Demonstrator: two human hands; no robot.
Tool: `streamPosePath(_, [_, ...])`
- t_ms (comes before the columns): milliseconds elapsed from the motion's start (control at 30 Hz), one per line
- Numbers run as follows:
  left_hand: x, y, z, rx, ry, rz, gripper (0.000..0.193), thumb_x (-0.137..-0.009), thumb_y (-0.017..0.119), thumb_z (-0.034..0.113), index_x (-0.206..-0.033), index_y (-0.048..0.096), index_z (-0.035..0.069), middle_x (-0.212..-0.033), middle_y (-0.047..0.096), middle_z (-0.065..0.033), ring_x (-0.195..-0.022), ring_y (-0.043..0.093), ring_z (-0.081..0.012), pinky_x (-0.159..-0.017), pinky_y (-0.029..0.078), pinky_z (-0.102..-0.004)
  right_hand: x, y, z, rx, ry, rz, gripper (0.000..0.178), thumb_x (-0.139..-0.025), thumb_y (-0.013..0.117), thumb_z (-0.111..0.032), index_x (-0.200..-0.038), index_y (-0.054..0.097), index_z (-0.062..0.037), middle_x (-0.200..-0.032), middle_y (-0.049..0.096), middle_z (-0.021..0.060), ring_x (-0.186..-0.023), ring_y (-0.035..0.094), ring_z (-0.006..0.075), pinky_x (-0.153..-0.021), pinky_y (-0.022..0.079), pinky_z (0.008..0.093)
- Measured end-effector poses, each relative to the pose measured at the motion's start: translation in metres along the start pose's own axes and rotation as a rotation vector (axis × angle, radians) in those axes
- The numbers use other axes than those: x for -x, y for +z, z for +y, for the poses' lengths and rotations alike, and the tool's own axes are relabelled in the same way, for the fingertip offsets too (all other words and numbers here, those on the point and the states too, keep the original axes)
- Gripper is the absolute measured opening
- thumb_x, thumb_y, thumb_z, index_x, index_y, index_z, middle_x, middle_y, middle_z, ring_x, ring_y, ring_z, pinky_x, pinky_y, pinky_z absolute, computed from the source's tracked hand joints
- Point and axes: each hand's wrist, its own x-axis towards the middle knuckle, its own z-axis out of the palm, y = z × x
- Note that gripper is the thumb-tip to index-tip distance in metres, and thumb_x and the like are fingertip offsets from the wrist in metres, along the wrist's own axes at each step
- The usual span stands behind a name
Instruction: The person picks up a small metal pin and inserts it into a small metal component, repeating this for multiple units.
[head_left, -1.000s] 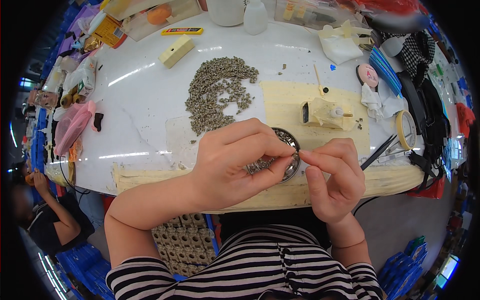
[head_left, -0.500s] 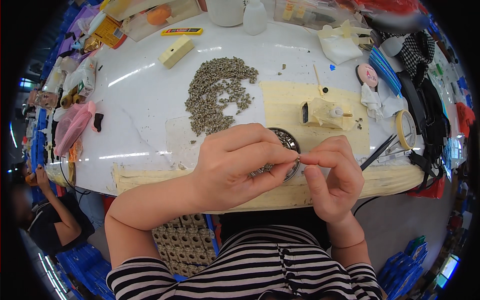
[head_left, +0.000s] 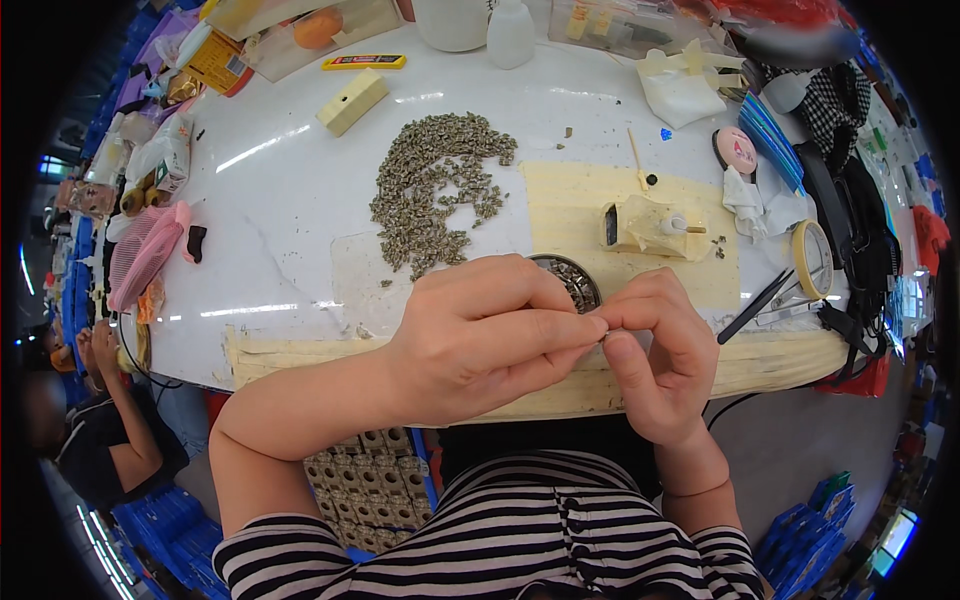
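My left hand (head_left: 490, 340) and my right hand (head_left: 658, 350) meet fingertip to fingertip over the near edge of the table. Both pinch at one tiny metal part (head_left: 605, 336), mostly covered by the fingers. Just beyond them sits a round metal dish (head_left: 597, 290) holding small shiny metal pieces, its near side hidden by my left hand. Farther off, a loose pile of small grey-brown metal parts (head_left: 425, 165) is spread on the white table (head_left: 270, 220).
Right of the pile, a taped block with a white peg (head_left: 655, 228) stands on yellow tape. Black tweezers (head_left: 755, 308) and a tape roll (head_left: 811, 258) lie at the right. A cream block (head_left: 353, 103) and a yellow case (head_left: 364, 62) are farther back. Another person (head_left: 115, 430) sits at the left.
My hands have drawn slightly closer and lower, the right thumb now pressing against the left fingertips. More of the dish's far rim shows. The other person's hands have risen.
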Motion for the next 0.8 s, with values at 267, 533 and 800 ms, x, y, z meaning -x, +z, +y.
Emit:
streamPosePath(267, [0.0007, 0.0007, 0.0025, 0.071, -0.106, 0.007, 0.029, -0.070, 0.081, -0.005, -0.097, 0.077, 0.006, -0.082, 0.066, -0.0049, -0.067, 0.064, -0.0125, -0.054, 0.051, -0.0237, 0.0013, -0.0002, 0.0008, -0.049, 0.039, -0.019, 0.010, -0.081, 0.074, -0.005, -0.088, 0.068, -0.0018, -0.084, 0.064, 0.0088, -0.077, 0.057, 0.0223, -0.072, 0.045, 0.0308])
streamPosePath(533, [0.0006, -0.0004, 0.0000, 0.161, -0.149, -0.029, 0.030, -0.072, 0.080, -0.005, -0.099, 0.078, 0.008, -0.087, 0.066, -0.0055, -0.068, 0.062, -0.0105, -0.056, 0.050, -0.0222, 0.0026, -0.0025, 0.0033, -0.112, 0.065, -0.054, 0.010, -0.081, 0.075, -0.005, -0.088, 0.068, -0.0019, -0.085, 0.064, 0.0086, -0.078, 0.058, 0.0211, -0.072, 0.045, 0.0302])
streamPosePath(800, [-0.0017, 0.0001, -0.0014, 0.112, -0.078, 0.015, 0.028, -0.071, 0.080, -0.005, -0.096, 0.077, 0.005, -0.087, 0.065, -0.0063, -0.070, 0.062, -0.0116, -0.057, 0.050, -0.0222, 0.0020, -0.0017, 0.0031, -0.115, 0.064, -0.006, 0.013, -0.077, 0.077, -0.003, -0.086, 0.068, -0.0034, -0.083, 0.064, 0.0076, -0.077, 0.058, 0.0209, -0.071, 0.044, 0.0305])
